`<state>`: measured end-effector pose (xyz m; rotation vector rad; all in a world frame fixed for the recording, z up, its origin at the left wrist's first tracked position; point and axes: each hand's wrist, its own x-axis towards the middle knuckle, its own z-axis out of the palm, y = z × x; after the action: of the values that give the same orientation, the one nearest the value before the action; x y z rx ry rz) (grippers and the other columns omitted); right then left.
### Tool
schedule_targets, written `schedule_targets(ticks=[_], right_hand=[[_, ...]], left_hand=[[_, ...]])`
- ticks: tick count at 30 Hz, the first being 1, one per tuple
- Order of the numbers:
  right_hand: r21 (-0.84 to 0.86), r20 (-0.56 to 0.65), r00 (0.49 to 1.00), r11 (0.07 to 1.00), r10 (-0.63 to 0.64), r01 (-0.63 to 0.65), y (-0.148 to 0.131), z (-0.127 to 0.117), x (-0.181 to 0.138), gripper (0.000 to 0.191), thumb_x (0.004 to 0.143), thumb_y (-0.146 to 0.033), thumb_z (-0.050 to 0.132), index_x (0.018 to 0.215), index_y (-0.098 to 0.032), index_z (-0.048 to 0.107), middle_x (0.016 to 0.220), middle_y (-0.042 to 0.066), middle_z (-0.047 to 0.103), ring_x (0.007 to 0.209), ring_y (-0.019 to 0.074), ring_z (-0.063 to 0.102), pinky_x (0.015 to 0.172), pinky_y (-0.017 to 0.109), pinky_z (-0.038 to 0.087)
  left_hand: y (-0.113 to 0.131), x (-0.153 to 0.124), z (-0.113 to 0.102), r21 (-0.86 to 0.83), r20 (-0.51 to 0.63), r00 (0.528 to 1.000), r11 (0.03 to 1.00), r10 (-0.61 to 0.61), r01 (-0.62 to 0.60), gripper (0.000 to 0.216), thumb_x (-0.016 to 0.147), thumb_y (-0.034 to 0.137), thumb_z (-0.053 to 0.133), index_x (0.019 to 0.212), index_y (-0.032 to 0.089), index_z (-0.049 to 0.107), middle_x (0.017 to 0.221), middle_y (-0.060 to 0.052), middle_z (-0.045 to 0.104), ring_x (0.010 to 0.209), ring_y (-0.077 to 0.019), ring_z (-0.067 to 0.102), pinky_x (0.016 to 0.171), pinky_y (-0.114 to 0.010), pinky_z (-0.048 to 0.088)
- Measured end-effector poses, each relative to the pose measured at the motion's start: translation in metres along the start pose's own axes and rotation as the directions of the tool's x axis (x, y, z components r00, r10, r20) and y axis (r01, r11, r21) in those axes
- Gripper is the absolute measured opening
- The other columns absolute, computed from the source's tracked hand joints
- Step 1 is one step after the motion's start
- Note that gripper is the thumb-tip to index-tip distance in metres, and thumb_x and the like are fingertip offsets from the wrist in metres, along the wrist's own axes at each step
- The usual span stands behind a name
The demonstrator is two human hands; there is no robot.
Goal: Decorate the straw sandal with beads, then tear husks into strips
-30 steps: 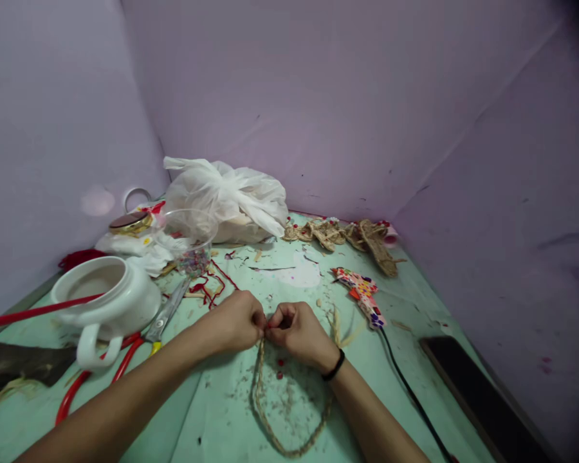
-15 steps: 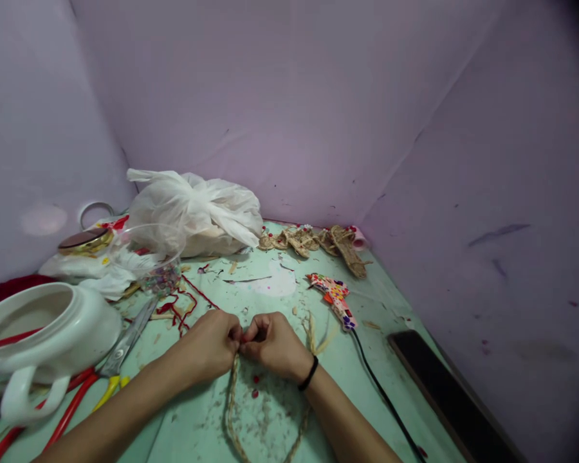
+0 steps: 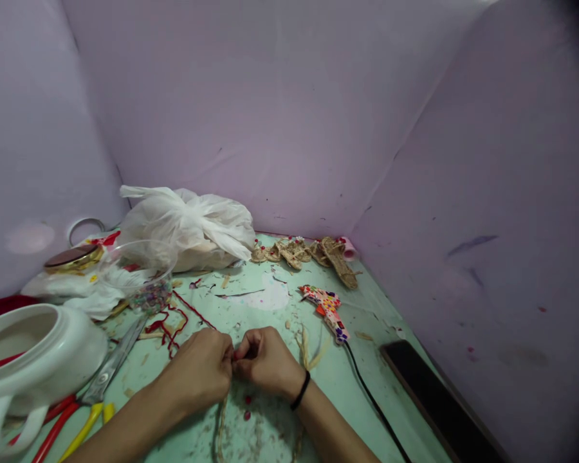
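My left hand [image 3: 199, 365] and my right hand [image 3: 269, 361] meet above the table, fingers pinched. A small red bead [image 3: 235, 355] shows at the right fingertips, partly covered. From beneath the left hand a braided straw cord [image 3: 221, 426] hangs down, and its other stretch passes under my right wrist. Frayed pale straw strands [image 3: 305, 347] stick out beyond that wrist. Two loose red beads [image 3: 248, 408] lie on the table just below the hands. How the bead meets the cord is hidden by the fingers.
A flowered glue gun [image 3: 325, 308] with a black cable lies right of the hands, near a dark phone-like slab [image 3: 429, 392]. Scissors [image 3: 110, 373], a white pot [image 3: 72, 347] and a clear bead tub [image 3: 152, 296] stand left. Behind are a plastic bag [image 3: 188, 225] and woven straw slippers [image 3: 340, 262].
The whole view has shifted, so things sit lower and slightly left. Both hands stay pinched together at the bead; less of the cord shows below the left hand.
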<state>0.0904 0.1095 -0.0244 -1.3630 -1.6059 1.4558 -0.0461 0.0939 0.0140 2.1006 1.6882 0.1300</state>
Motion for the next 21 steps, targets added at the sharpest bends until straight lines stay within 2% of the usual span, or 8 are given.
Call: schedule_targets(ticks=[7,12,17,19,21], right_hand=[[-0.067,0.01,1.0,0.998,0.016,-0.016,-0.004,-0.002,0.0,0.012,0.049,-0.003,0.059,0.048,-0.015,0.054,0.044,-0.006,0.048,0.041,0.0055,0.038,0.039,0.018,0.028],[-0.148,0.018,1.0,0.989,-0.004,0.007,-0.004,-0.002,-0.001,0.011,0.049,-0.004,0.056,0.049,-0.015,0.058,0.045,-0.004,0.052,0.043,0.0068,0.041,0.04,0.018,0.03],[-0.22,0.0,0.999,0.975,-0.043,0.042,-0.003,0.0,-0.004,0.009,0.049,-0.007,0.058,0.048,-0.016,0.06,0.046,-0.002,0.056,0.045,0.0088,0.045,0.038,0.018,0.029],[-0.235,-0.01,0.998,0.97,-0.067,0.063,-0.002,0.001,-0.006,0.01,0.048,-0.007,0.057,0.048,-0.017,0.06,0.046,-0.002,0.057,0.045,0.0092,0.046,0.038,0.018,0.029],[-0.235,-0.016,0.995,0.968,-0.096,0.09,0.0,0.001,-0.008,0.012,0.05,-0.007,0.055,0.05,-0.017,0.06,0.047,-0.002,0.058,0.045,0.0093,0.046,0.039,0.018,0.031]], left_hand=[[-0.003,0.005,0.008,-0.124,0.084,0.993,0.988,-0.084,0.094,0.014,0.058,0.012,0.044,0.048,0.015,0.055,0.046,0.001,0.043,0.049,-0.0119,0.044,0.046,-0.023,0.022],[-0.006,0.004,0.012,-0.237,0.108,0.992,0.968,-0.059,0.083,0.015,0.052,0.008,0.043,0.049,0.014,0.056,0.047,0.003,0.046,0.052,-0.0115,0.046,0.047,-0.021,0.026],[-0.007,0.001,0.004,-0.308,0.183,0.981,0.944,-0.062,0.117,0.017,0.052,0.008,0.041,0.045,0.016,0.053,0.036,0.005,0.038,0.041,-0.011,0.042,0.042,-0.022,0.024],[-0.007,0.002,0.001,-0.349,0.159,0.986,0.931,-0.056,0.109,0.015,0.051,0.007,0.043,0.043,0.015,0.053,0.036,0.004,0.039,0.042,-0.0118,0.043,0.043,-0.023,0.026],[-0.008,0.004,-0.001,-0.388,0.085,0.992,0.913,-0.097,0.122,0.014,0.052,0.007,0.046,0.048,0.014,0.057,0.042,0.003,0.047,0.049,-0.0134,0.049,0.047,-0.023,0.031]])
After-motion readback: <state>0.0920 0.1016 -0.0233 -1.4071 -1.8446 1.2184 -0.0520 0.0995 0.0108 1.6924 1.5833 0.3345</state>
